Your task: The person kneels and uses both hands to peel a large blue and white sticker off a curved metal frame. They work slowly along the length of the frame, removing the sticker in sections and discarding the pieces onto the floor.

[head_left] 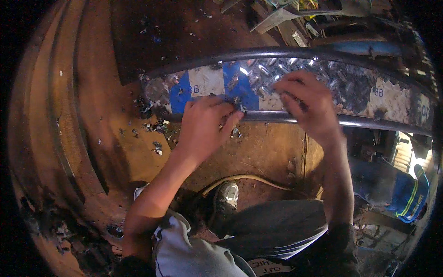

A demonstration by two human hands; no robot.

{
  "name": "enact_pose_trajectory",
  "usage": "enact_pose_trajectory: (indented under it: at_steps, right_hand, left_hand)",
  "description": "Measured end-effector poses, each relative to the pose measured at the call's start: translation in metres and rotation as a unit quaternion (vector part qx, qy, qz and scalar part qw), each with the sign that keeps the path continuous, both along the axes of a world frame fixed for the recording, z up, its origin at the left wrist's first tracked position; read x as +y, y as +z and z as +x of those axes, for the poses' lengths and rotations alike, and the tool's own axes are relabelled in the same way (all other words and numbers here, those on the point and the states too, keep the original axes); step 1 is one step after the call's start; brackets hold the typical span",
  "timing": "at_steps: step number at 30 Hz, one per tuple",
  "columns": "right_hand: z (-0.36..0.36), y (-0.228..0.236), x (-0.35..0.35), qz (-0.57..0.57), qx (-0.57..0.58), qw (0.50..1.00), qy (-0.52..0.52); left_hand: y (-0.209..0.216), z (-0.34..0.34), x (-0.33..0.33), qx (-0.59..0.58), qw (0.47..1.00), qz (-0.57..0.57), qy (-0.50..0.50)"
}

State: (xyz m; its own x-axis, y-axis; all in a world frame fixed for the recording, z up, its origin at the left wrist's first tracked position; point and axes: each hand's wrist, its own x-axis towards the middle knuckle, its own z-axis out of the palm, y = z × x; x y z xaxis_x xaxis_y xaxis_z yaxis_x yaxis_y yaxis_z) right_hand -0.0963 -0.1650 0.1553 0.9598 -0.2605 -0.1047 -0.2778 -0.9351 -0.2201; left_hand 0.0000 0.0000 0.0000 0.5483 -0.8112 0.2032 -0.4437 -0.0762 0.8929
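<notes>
A long metal panel (265, 76) with raised tread and dark tubular edges lies across the view in front of me. Torn blue and white film (181, 92) covers part of its left half; shiny tread shows bare toward the middle. My left hand (205, 120) rests over the panel's near edge, fingers curled and pressed together. A small ragged film scrap (239, 104) is at its thumb and fingertips. Above the bare tread, my right hand (310, 101) is raised with fingers curled toward the thumb. It is slightly blurred, and anything inside it is hidden.
Dark and pale scraps (158, 147) litter the brown surface around the panel's left end. A hose (249, 177) curves past my shoe (227, 196). Metal and wooden pieces (295, 34) pile up at the far right; a blue cloth item (413, 196) lies at right.
</notes>
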Motion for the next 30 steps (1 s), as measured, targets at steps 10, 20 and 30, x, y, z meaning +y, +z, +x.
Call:
enact_pose_trajectory:
  at_steps: [10,20,30]
  right_hand:
    - [0.015,-0.018,0.008,-0.207,0.031,0.970,0.123]
    - [0.003,-0.028,0.011,-0.243,0.031,0.956,0.161]
    - [0.005,-0.029,0.002,-0.133,-0.052,0.985,0.101]
  left_hand:
    - [0.005,0.001,-0.009,0.060,0.995,-0.075,-0.001]
    - [0.005,0.000,-0.009,0.077,0.995,-0.056,0.000]
    - [0.006,0.000,-0.024,0.087,0.989,-0.118,0.020]
